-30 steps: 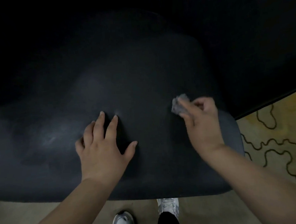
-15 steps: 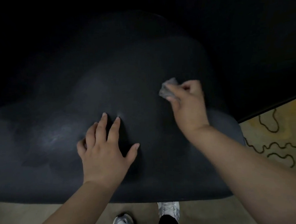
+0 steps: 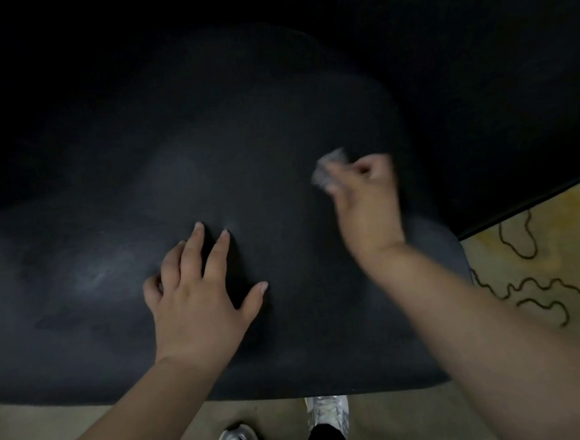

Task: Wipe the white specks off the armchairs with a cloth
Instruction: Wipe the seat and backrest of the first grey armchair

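- Two bare hands work on one dark, matte-black upholstered armchair [image 3: 276, 135], seen from above by the head camera.
- Right hand [image 3: 366, 200]: fingers curled round a small crumpled grey cloth [image 3: 329, 169], which sticks out past the knuckles on the far left side of the grip. The hand and cloth are motion-blurred (exact finger placement cannot be read).
- The cloth sits against the armchair's dark surface, on the right half of the cushion; whether it presses or merely brushes cannot be told.
- Left hand [image 3: 197, 295]: laid flat on the cushion, fingers straight and spread, thumb splayed out toward the gripping hand. It holds nothing. Two fingertips dent the fabric slightly.
- The flat hand lies well to the left of the grip and nearer the viewer; a bare stretch of cushion lies between them.
- Pale whitish smudge [image 3: 96, 267] on the upholstery, further left again, beyond the flat hand and well apart from the cloth.
- Beige carpet with dark squiggly lines [image 3: 542, 271] shows to the right of the grip, past the armchair's edge.
- Below the cushion's near edge: two silver-white sneakers [image 3: 326, 413] on a plain tan floor [image 3: 56, 428], with a dark trouser leg at the right shoe.
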A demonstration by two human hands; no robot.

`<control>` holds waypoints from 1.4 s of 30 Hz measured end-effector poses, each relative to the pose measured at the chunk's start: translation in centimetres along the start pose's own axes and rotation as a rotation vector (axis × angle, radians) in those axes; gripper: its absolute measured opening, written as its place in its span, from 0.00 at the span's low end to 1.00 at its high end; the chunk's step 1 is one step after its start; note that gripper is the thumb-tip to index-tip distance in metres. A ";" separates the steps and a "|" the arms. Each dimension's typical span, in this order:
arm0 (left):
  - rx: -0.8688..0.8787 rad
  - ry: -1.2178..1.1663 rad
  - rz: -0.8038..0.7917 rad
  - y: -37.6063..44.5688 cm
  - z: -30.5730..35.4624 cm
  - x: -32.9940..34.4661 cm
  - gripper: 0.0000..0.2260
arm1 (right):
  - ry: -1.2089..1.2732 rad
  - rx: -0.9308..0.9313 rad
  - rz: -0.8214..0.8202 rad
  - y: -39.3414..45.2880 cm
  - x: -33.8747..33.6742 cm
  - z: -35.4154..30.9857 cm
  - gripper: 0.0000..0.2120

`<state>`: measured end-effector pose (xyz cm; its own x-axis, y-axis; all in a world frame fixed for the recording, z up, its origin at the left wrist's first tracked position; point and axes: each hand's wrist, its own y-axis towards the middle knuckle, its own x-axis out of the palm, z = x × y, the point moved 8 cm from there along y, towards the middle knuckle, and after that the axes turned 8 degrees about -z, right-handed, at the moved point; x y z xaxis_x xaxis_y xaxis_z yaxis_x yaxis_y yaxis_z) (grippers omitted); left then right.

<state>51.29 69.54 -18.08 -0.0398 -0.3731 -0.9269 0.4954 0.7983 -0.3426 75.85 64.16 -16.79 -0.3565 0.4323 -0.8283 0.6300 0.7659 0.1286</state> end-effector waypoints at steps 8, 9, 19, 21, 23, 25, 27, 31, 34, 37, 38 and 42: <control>0.067 -0.018 0.065 -0.1 -0.7 -0.4 0.31 | -0.074 -0.146 -0.173 -6.7 -2.1 0.8 0.12; 0.077 -0.025 0.075 -0.2 -1.0 -0.4 0.30 | -0.106 -0.070 -0.143 -6.3 -2.4 1.5 0.14; 0.096 -0.057 0.153 -3.1 -4.1 0.6 0.28 | -0.028 -0.084 -0.162 -16.4 -0.2 -3.4 0.19; 0.076 -0.055 0.154 -3.7 -5.0 0.9 0.28 | -0.027 0.005 -0.066 -16.5 -1.3 -2.3 0.19; 0.044 -0.072 0.159 -4.3 -6.0 0.9 0.27 | -0.011 0.101 -0.023 -17.2 -1.3 -2.3 0.19; 0.016 -0.085 0.160 -4.7 -6.9 0.9 0.27 | 0.081 0.171 -0.002 -18.5 -0.2 -3.5 0.17; 0.001 -0.088 0.158 -5.0 -7.9 0.8 0.27 | 0.230 0.253 0.005 -20.1 2.1 -5.3 0.10; -0.027 -0.080 0.131 -5.5 -10.1 0.8 0.26 | 0.273 0.236 -0.094 -21.6 6.9 -10.8 0.19; -0.034 -0.050 0.103 -5.6 -11.2 0.8 0.27 | 0.317 0.243 -0.149 -21.1 7.8 -10.8 0.18; -0.032 -0.047 0.084 -5.6 -11.5 0.9 0.27 | 0.331 0.291 -0.147 -20.5 5.9 -7.3 0.18; -0.041 -0.051 0.074 -5.6 -11.5 1.0 0.28 | 0.340 0.319 -0.123 -20.3 4.8 -5.5 0.17; -0.076 -0.040 0.003 -5.7 -11.0 0.8 0.28 | 0.070 0.289 -0.066 -18.6 -0.4 -1.6 0.14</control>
<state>38.87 69.90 -18.50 -0.0031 -0.3876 -0.9218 0.4280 0.8326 -0.3515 63.14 50.47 -17.93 -0.4435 0.4257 -0.7887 0.7706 0.6305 -0.0930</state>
